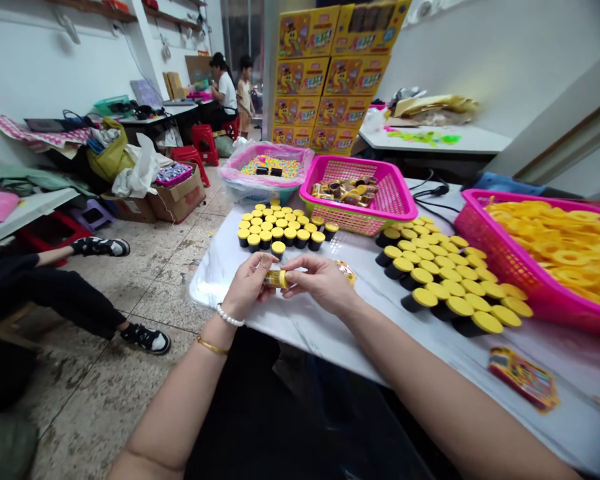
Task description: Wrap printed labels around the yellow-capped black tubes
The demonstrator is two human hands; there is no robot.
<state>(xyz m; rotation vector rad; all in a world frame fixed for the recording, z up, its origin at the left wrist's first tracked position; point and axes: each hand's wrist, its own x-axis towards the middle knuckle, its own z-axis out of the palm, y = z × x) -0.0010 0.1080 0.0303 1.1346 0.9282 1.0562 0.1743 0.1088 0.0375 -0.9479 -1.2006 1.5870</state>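
Observation:
My left hand (247, 283) and my right hand (320, 280) meet over the near edge of the white table (300, 320). Both pinch one small tube with a yellow cap and a yellow printed label (276, 278), held sideways between the fingertips. Just beyond the hands stands a block of several black tubes with yellow caps (280, 230). A second, larger group of capped tubes (445, 280) lies tilted to the right of my right hand.
A pink basket of wrapped pieces (380, 207) stands behind the tubes; another pink basket of yellow rings (505, 267) is at the right. A printed label strip (525, 377) lies near the front. A seated person's legs (80, 293) stretch across the floor at left. Stacked yellow cartons (330, 80) stand behind.

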